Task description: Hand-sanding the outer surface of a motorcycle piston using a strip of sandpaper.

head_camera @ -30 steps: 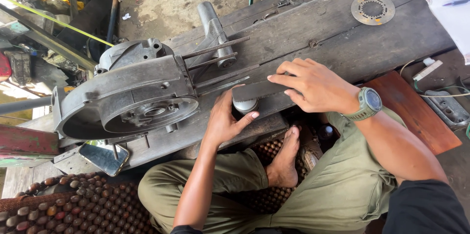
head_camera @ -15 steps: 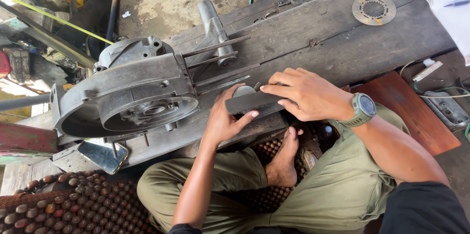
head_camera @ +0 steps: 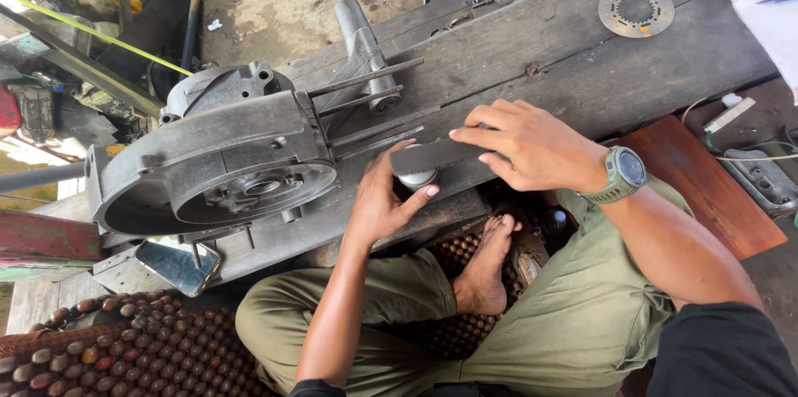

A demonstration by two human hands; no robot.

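Where the dark, scuffed plank worktop (head_camera: 573, 56) runs from nine o'clock up to two o'clock, a grey engine casing (head_camera: 224, 160) is seen lying on it at nine o'clock, its round open side turned toward the near edge and long studs (head_camera: 366, 78) pointing out toward the middle. A flat dark metal bar (head_camera: 432, 154) is held at the centre, just at the near edge of the planks. The right hand (head_camera: 532, 146) is laid over it with fingers spread and pressing down, a green wristwatch (head_camera: 622, 174) worn on its wrist. The left hand (head_camera: 384, 197) is cupped half open beneath, thumb and fingers curled about a small grey cylinder (head_camera: 416, 178) under the bar. Bare planks are left between the hands and a perforated round disc (head_camera: 636, 9) at one o'clock. Beyond the far edge, a littered concrete floor (head_camera: 274, 6) is seen at twelve o'clock. A beaded mat (head_camera: 108, 347) is spread at seven o'clock, and a reddish board (head_camera: 706, 189) lies at three o'clock.
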